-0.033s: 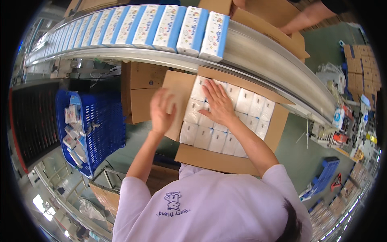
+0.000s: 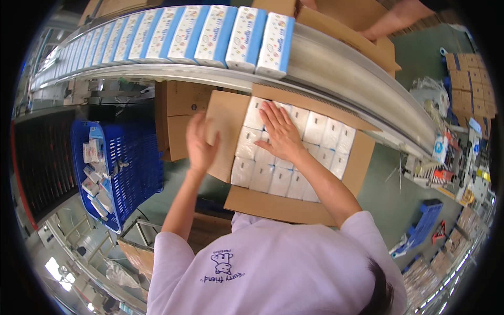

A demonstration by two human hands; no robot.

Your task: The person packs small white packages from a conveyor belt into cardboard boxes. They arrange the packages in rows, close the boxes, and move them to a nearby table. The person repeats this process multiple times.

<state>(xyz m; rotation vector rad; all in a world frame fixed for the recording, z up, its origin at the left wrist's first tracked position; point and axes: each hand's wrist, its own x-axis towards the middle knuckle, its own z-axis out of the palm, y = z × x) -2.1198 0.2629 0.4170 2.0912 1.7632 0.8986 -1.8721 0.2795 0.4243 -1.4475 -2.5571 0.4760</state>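
My right hand (image 2: 282,131) lies flat with its fingers spread, pressing on the white, plastic-wrapped tissue packs (image 2: 261,176) standing in rows inside an open cardboard carton (image 2: 278,206). To the left, my left hand (image 2: 202,144) hovers by the outer edge of the carton's left flap (image 2: 229,118). Its fingers are slightly blurred by motion, but the thumb stands apart and nothing is in it. Whether that hand touches the flap I cannot tell. The carton's other flaps are also folded outward.
Beyond the carton runs a conveyor (image 2: 336,55) carrying a row of blue-and-white tissue packs (image 2: 244,39). A blue basket (image 2: 131,163) with loose packs stands left, near another cardboard box (image 2: 181,123). Across the conveyor, another person's hand (image 2: 380,26) reaches into a carton (image 2: 344,39).
My left hand has shifted a little to the left along the flap. My right hand stays flat on the packs, and the whole view has slid slightly.
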